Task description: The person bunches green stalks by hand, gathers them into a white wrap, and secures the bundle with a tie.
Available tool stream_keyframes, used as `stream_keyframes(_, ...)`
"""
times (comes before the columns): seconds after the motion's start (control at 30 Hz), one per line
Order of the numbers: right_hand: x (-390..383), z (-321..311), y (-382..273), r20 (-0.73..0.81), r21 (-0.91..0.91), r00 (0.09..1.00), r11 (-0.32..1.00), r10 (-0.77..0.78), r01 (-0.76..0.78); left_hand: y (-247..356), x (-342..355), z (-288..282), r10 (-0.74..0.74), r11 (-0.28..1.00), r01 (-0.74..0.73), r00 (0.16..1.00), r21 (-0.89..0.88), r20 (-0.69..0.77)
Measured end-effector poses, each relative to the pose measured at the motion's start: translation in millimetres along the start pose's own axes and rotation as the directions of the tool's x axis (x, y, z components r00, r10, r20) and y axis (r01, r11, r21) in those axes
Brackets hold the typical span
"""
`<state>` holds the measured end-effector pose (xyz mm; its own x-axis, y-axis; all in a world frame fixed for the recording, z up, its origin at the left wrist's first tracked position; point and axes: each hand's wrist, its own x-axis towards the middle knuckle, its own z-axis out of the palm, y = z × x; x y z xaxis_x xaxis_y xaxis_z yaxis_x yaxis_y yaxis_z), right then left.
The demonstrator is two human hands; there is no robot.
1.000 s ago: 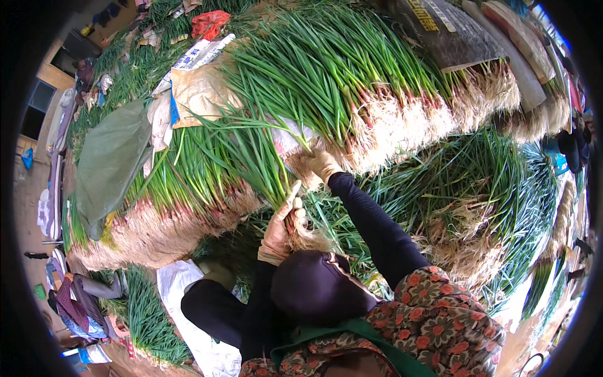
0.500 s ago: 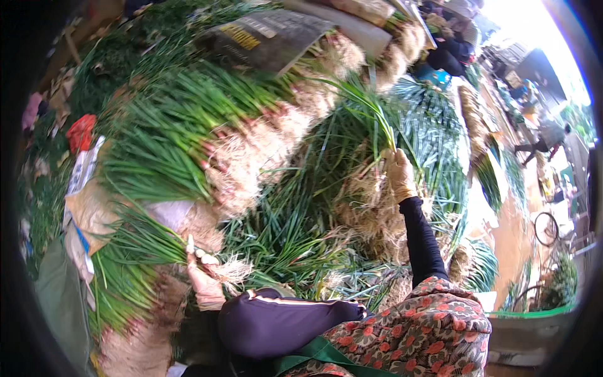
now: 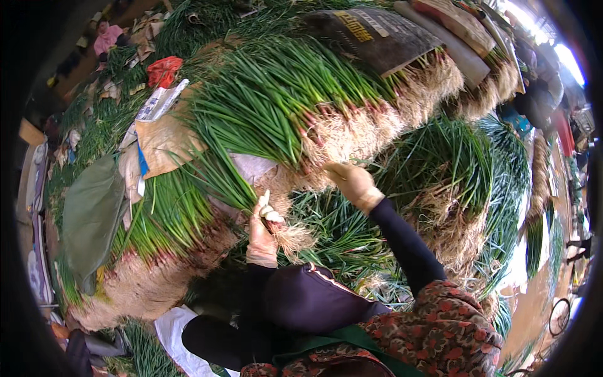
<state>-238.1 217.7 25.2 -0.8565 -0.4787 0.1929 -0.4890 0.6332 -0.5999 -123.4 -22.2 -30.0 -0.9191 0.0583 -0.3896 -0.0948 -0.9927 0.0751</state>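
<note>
My left hand (image 3: pixel 261 232) is closed around a bunch of green onions (image 3: pixel 232 182). Their long green leaves point up and left, while the white stems and pale stringy roots (image 3: pixel 292 239) stick out on the right side of the hand. Up and to the right of it, my right hand (image 3: pixel 352 183) reaches in with its fingers stretched out leftward; no onion shows in it. Its fingertips are close to the root ends of a thick row of stacked green onions (image 3: pixel 264 100), whose reddish bases and pale roots (image 3: pixel 358 135) face me. Both hands wear light-coloured gloves.
Another onion row (image 3: pixel 169 213) lies at left, beside a dark green cover (image 3: pixel 94 213) and tan sacking (image 3: pixel 166 147). A loose heap (image 3: pixel 446 157) lies at right. A black printed sheet (image 3: pixel 377 38) covers onions at the back. A person (image 3: pixel 108 38) in pink is far left.
My right hand has come leftward from over the right-hand heap, and the onion it held there no longer shows in it. My left hand keeps its bunch. The view has swung left.
</note>
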Motion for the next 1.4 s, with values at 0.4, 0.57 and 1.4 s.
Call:
stream_keyframes(0.4,-3.8,85.5,-51.9,0.435,0.250,0.894,0.968,-0.106,-0.007,-26.3,-20.8,28.0,0.210,0.785,0.044,0.920,0.618,-0.331)
stream_keyframes(0.57,17.8,67.1,-26.5,0.111,0.112,0.990,0.989,0.088,-0.101,-25.9,-9.8,0.0,0.178,0.806,0.042,0.934,0.590,-0.309)
stream_keyframes(1.4,-38.4,56.2,4.2,0.159,0.855,0.960,0.455,0.230,-0.250,-28.8,-20.4,-6.1,0.364,0.868,-0.230,0.897,0.440,-0.249)
